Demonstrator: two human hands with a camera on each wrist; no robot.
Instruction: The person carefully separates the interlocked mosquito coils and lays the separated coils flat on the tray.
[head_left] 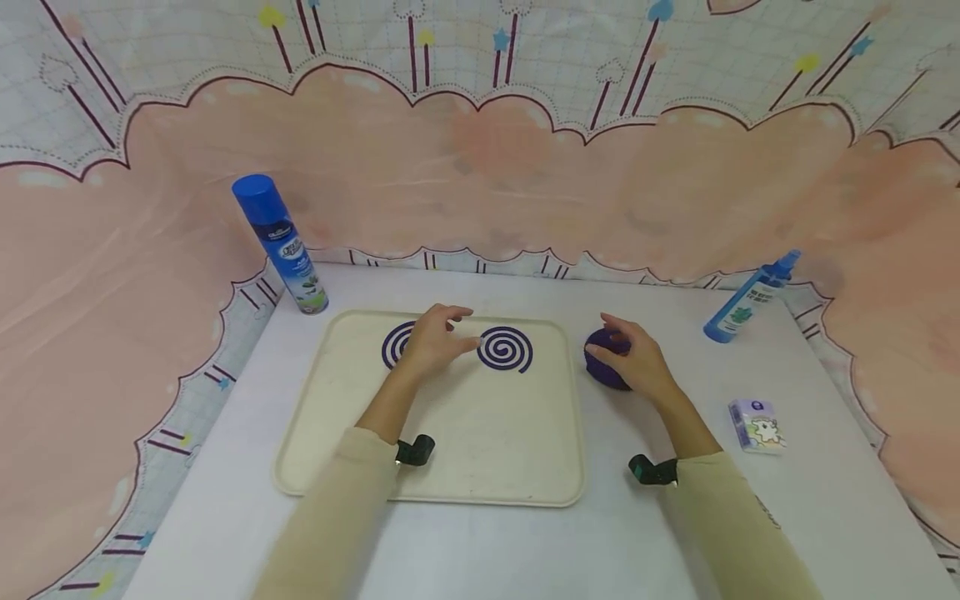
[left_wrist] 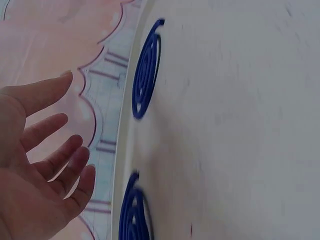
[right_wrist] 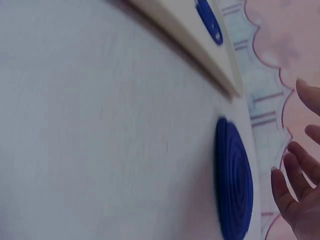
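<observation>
Two dark blue mosquito coils lie flat along the far side of a cream tray [head_left: 495, 450]. The right-hand coil [head_left: 504, 348] shows whole in the head view, while my left hand [head_left: 435, 340] partly covers the left-hand coil [head_left: 389, 346]. That hand hovers over the tray between them, fingers loosely spread and holding nothing. Right of the tray, a stack of mosquito coils [right_wrist: 236, 180] sits on the white table. Above it is my right hand [head_left: 639, 360], thumb and fingers apart; the right wrist view shows a gap between hand and stack.
A blue spray can [head_left: 281, 246] stands behind the tray's far left corner. At the back right is a blue spray bottle [head_left: 752, 297]. A small purple and white packet [head_left: 757, 427] lies right of my right forearm. Patterned cloth [head_left: 480, 183] hangs behind the table.
</observation>
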